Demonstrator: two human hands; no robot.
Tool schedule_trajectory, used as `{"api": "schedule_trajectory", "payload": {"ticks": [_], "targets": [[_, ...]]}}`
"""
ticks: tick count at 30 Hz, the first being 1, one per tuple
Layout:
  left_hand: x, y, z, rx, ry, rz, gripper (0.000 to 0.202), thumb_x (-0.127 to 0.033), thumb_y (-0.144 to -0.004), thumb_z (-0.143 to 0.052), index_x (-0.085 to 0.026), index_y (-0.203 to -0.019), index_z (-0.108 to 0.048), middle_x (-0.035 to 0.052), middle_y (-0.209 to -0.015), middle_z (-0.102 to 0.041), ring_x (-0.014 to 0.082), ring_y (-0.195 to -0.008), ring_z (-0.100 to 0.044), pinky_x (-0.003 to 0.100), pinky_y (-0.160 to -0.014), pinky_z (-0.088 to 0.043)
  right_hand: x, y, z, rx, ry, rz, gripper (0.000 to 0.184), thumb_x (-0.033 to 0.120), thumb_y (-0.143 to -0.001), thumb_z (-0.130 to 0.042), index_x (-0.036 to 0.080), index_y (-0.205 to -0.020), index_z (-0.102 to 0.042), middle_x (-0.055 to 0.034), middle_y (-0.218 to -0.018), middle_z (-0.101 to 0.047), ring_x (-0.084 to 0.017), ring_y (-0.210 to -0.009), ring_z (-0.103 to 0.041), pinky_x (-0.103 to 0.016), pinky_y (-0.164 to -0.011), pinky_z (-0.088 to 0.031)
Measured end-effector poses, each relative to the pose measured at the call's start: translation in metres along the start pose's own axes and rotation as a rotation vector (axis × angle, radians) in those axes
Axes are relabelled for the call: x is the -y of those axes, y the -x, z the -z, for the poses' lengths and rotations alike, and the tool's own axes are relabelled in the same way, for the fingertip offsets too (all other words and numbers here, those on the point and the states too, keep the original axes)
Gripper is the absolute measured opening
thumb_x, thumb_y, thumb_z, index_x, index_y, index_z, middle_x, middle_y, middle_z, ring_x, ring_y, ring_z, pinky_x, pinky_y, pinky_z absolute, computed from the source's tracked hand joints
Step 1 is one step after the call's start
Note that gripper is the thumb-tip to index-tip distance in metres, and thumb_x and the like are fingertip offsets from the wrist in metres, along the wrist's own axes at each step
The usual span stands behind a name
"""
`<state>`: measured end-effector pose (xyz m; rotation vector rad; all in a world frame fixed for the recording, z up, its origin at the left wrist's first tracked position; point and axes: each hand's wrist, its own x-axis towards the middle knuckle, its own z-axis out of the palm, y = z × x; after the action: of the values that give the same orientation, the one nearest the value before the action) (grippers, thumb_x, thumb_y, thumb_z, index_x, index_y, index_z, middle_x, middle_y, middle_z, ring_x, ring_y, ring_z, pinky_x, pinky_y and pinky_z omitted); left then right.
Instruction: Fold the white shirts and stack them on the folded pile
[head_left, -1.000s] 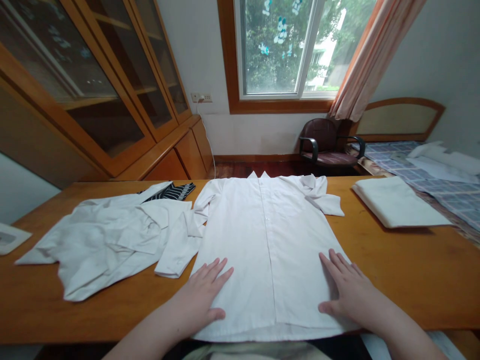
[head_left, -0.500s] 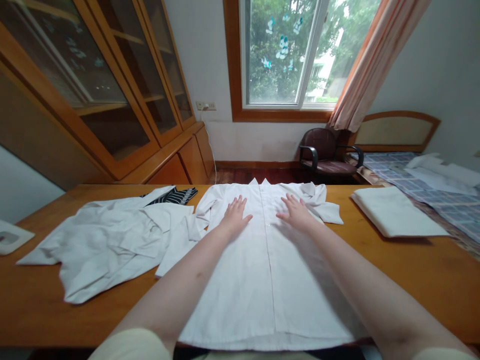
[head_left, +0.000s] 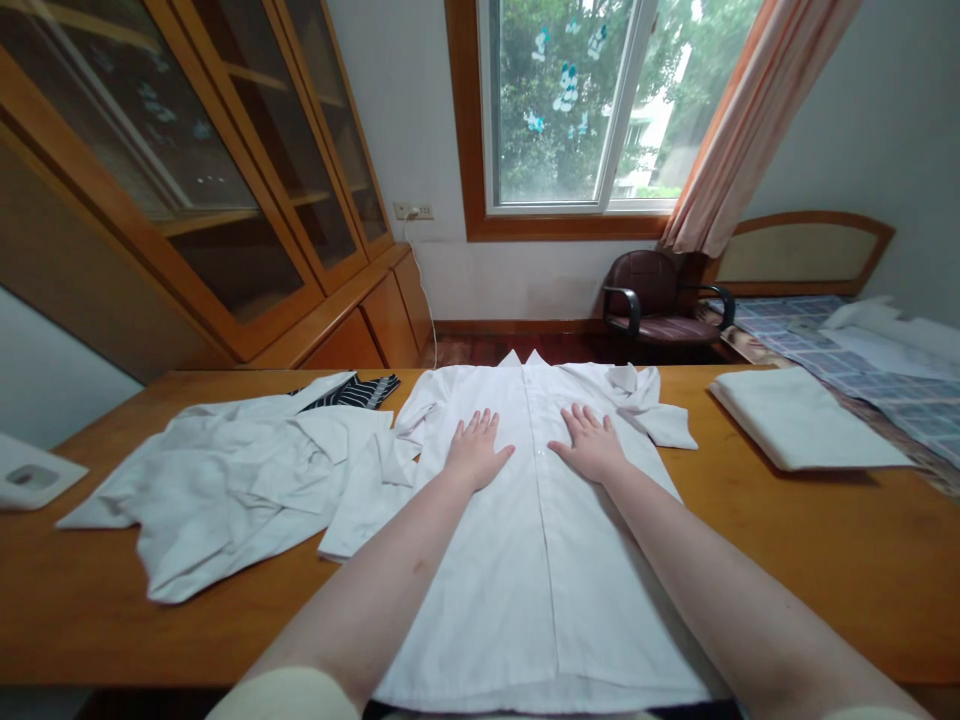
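A white button-front shirt [head_left: 517, 560] lies spread face up on the wooden table, its collar at the far edge and its hem at the near edge. My left hand [head_left: 477, 450] rests flat on the left chest of the shirt, fingers spread. On the other side of the button line, my right hand [head_left: 590, 442] lies flat with fingers apart. Neither hand grips anything. Both sleeves are bent and creased, the right one sticking out past the shirt's side. To the left is a crumpled white garment [head_left: 240, 480], close to the shirt's left sleeve.
A black striped cloth [head_left: 356, 392] lies behind the crumpled garment. On the right of the table [head_left: 810, 560] is a folded white cloth [head_left: 810, 418]. A white object [head_left: 37, 475] sits at the left edge. Beyond stand a glass-door cabinet [head_left: 225, 190], an armchair [head_left: 656, 295] and a bed [head_left: 885, 370].
Both hands have moved a little nearer to me over the shirt, still flat with fingers spread. The view has shifted slightly. The other garments stay where they were.
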<state>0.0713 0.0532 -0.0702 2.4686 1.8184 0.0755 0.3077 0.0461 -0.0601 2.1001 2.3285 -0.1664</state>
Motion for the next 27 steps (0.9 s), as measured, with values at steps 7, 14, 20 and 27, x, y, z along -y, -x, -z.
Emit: {"api": "schedule_trajectory", "payload": {"ticks": [7,14,20,27], "targets": [[-0.001,0.018,-0.001,-0.006,-0.005,0.009,0.074,-0.06,-0.085,-0.029,-0.017,-0.146,-0.021,0.0072,-0.153,-0.018,0.0236,-0.14,-0.012,0.045,-0.112,-0.01,0.004,0.018,-0.002,0.004,-0.012,0.008,0.08,0.068,-0.083,-0.028,0.019,-0.146,-0.02,-0.01,-0.153,-0.013,-0.028,-0.14,-0.007,-0.052,-0.108,-0.002],[-0.004,0.035,0.003,0.004,0.009,-0.001,0.073,-0.058,-0.086,-0.031,-0.017,-0.145,-0.022,0.0075,-0.152,-0.019,0.0235,-0.14,-0.014,0.044,-0.112,-0.011,0.006,0.033,-0.006,0.002,-0.024,0.002,0.081,0.068,-0.083,-0.029,0.018,-0.146,-0.019,-0.0101,-0.153,-0.013,-0.028,-0.14,-0.006,-0.051,-0.108,-0.002],[-0.007,0.051,0.001,0.0,0.005,0.001,0.073,-0.057,-0.086,-0.032,-0.017,-0.146,-0.021,0.0069,-0.152,-0.019,0.0234,-0.14,-0.014,0.045,-0.112,-0.011,0.01,0.047,-0.01,-0.011,-0.037,0.0,0.08,0.067,-0.083,-0.031,0.019,-0.146,-0.02,-0.0098,-0.153,-0.014,-0.028,-0.14,-0.007,-0.052,-0.108,-0.001],[-0.01,0.07,0.001,-0.012,-0.01,-0.003,0.072,-0.057,-0.087,-0.032,-0.017,-0.146,-0.021,0.0073,-0.152,-0.019,0.0241,-0.14,-0.015,0.045,-0.112,-0.011,0.015,0.068,-0.011,-0.021,-0.021,-0.007,0.079,0.067,-0.084,-0.029,0.02,-0.146,-0.019,-0.009,-0.153,-0.013,-0.027,-0.14,-0.006,-0.052,-0.108,0.0]]}}
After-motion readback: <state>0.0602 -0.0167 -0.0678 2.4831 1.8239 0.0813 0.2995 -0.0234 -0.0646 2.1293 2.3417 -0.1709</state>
